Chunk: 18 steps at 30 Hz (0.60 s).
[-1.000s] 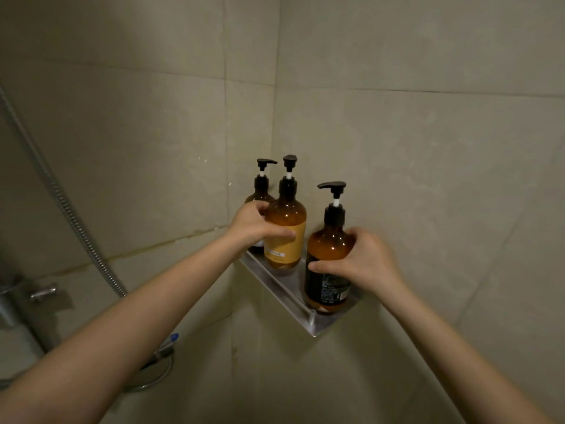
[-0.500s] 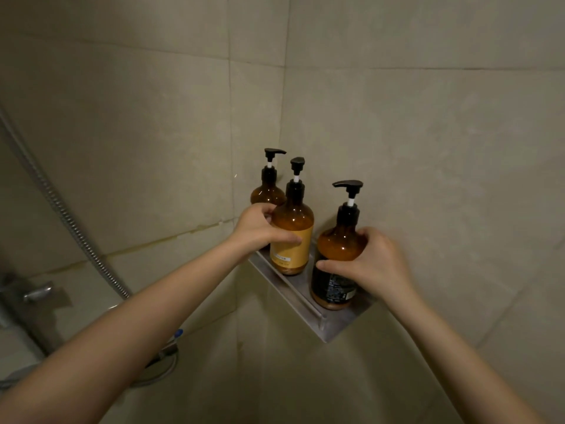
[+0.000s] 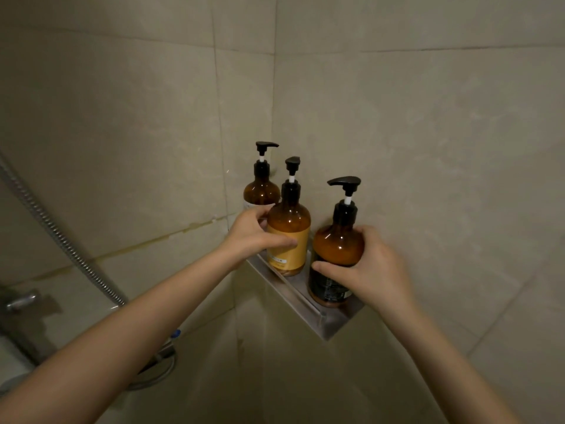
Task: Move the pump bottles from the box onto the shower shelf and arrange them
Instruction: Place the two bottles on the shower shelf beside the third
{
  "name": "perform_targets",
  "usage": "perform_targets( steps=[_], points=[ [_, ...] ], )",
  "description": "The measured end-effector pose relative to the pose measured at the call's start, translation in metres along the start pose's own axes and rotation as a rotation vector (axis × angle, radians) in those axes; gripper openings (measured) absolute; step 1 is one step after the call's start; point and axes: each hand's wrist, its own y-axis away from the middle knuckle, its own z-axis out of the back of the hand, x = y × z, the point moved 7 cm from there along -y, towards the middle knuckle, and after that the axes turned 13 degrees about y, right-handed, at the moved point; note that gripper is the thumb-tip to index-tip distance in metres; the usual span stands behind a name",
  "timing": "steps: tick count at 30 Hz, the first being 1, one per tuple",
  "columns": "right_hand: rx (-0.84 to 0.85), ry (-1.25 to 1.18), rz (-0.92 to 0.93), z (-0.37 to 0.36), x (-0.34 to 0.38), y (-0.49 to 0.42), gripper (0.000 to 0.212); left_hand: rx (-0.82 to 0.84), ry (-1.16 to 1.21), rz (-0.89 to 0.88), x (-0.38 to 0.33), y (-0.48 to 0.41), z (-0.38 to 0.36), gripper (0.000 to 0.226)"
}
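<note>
Up at twelve o'clock, corner shelf (image 3: pixel 331 324) carries three pump bottles. Left hand (image 3: pixel 250 237) wraps the yellow-label bottle (image 3: pixel 289 237); right hand (image 3: pixel 371 270) grasps the black-label bottle (image 3: pixel 336 249) near the shelf's front lip. Third bottle (image 3: pixel 260 191) stands free at the corner, eleven o'clock.

Beige wall tiles (image 3: pixel 428 133), metal shower hose (image 3: pixel 61 240), tap (image 3: pixel 21 301) at left

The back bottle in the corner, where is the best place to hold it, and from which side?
Grip the back bottle at its rounded amber shoulder, coming from above and the left. The yellow-label bottle blocks the front, and walls close the back; only its upper part shows.
</note>
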Motion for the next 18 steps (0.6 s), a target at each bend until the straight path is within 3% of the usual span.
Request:
perform_targets(
  steps=[4,7,10,15,18],
  points=[
    [0.023,-0.02,-0.021,-0.002,0.0,0.001,0.077,0.036,-0.05,0.017,0.002,-0.002,0.001,0.092],
    [0.06,-0.03,-0.05,-0.001,0.0,0.002,0.089,0.065,-0.079,-0.024,-0.004,0.0,0.0,0.094],
    [-0.009,-0.02,-0.121,0.01,-0.004,0.011,0.101,0.104,-0.064,-0.08,-0.013,-0.001,0.001,0.092],
    [-0.168,-0.065,-0.216,0.041,-0.004,0.023,0.07,0.106,-0.023,-0.178,-0.035,-0.006,0.013,0.073],
    [-0.196,-0.01,-0.273,0.047,0.006,0.029,0.064,0.154,-0.045,-0.221,-0.043,-0.008,0.013,0.065]
  ],
)
